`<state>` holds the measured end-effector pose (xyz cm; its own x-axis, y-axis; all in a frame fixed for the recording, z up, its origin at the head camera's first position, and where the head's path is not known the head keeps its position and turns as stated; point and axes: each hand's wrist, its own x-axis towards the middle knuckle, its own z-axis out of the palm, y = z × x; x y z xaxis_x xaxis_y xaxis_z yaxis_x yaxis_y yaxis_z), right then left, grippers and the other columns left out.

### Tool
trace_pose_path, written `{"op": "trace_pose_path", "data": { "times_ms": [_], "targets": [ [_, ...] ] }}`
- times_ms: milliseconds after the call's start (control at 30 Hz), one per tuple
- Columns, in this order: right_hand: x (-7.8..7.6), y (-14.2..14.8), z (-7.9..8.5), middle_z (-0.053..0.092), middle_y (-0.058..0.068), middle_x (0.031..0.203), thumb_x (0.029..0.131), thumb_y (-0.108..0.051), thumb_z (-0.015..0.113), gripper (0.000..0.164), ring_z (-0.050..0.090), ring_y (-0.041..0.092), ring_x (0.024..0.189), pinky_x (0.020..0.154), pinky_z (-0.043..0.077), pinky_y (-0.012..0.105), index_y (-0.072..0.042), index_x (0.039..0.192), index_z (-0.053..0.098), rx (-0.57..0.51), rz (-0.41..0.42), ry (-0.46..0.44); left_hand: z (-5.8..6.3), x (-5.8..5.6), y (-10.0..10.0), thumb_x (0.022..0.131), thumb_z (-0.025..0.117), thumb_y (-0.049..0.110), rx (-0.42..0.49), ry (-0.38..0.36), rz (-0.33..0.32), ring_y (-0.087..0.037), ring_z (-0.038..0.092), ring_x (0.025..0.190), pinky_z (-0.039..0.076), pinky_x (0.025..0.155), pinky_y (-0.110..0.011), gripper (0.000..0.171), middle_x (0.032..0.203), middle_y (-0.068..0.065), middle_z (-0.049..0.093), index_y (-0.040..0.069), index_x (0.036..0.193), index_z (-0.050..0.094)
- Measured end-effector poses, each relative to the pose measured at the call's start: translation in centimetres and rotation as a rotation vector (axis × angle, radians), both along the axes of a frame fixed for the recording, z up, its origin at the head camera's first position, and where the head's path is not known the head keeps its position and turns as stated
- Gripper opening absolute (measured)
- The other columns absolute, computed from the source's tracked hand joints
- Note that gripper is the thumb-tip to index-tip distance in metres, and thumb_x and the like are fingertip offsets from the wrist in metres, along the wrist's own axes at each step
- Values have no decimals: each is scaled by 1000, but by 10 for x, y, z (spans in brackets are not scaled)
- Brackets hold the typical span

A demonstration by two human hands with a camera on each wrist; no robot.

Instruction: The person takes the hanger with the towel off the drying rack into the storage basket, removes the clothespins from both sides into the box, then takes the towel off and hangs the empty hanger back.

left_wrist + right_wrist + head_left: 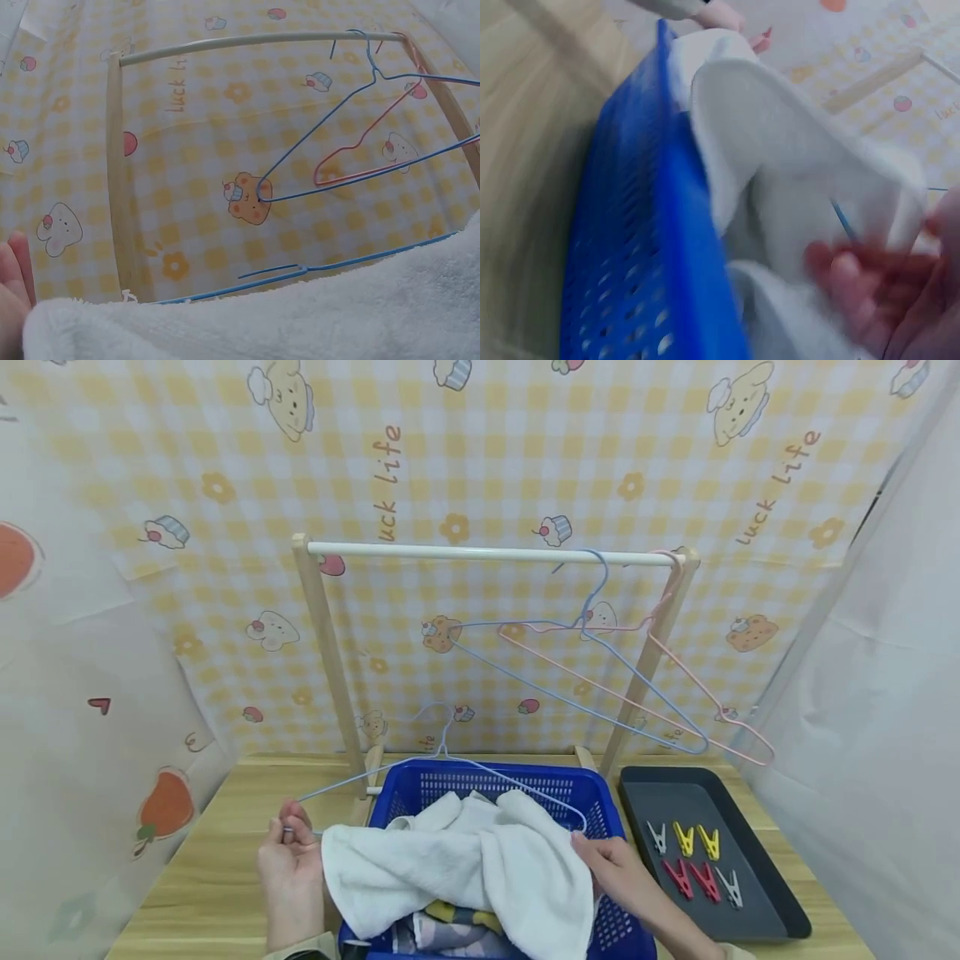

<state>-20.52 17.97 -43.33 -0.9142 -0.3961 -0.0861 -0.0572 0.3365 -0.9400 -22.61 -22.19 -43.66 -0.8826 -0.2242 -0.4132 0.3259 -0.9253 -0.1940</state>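
Note:
A light-blue wire clothes hanger (444, 752) is held up over the blue basket, its hook pointing upward. My left hand (291, 860) grips the left end of this hanger. A white towel (457, 860) hangs folded over the hanger's lower bar and spreads above the basket. At the hanger's right end, my right hand (618, 872) pinches the towel's edge. In the right wrist view, curled fingers (855, 292) lie against the towel's underside, beside a short length of blue wire. Much of the lower bar is hidden by the towel.
The blue basket (611, 827) holds patterned cloths (457, 935). Behind it stands a rack with a white rail (450, 552), where a blue hanger (577, 693) and a pink hanger (712, 693) hang at the right. A dark tray (757, 902) carries several clips (705, 881).

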Motion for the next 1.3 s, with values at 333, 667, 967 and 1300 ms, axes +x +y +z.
{"op": "trace_pose_path", "data": {
  "times_ms": [333, 667, 967, 1300],
  "targets": [
    [-11, -34, -6, 47, -5, 57, 86, -14, 69, 17, 40, 2, 48, 40, 37, 16, 1, 78, 65, -44, -109, 185, 5, -1, 15, 103, 33, 21, -95, 50, 8, -27, 63, 57, 53, 42, -22, 47, 67, -20, 59, -10, 77, 57],
    [-2, -67, 10, 63, -3, 72, 82, -4, 71, 8, 51, 4, 63, 60, 43, 5, -11, 86, 68, -101, 364, 1050, 3, -4, 24, 103, 31, 23, -182, 35, 62, -23, 63, 57, 52, 45, -19, 48, 70, -20, 59, -9, 77, 55],
    [6, -37, 19, 67, -2, 85, 79, 1, 71, 17, 60, 3, 78, 71, 51, 12, -14, 88, 70, -62, 429, 1070, -1, -10, 3, 104, 29, 25, -63, 20, 85, -25, 61, 54, 49, 38, -21, 47, 66, -20, 59, -7, 77, 51],
    [-14, -16, 12, 69, 1, 87, 93, -11, 59, 12, 61, 7, 79, 67, 55, 23, -9, 92, 71, 45, 464, 525, 6, -11, 5, 103, 34, 22, -16, 26, 71, -27, 60, 53, 49, 36, -25, 41, 66, -19, 57, -7, 79, 50]
  ]
}}
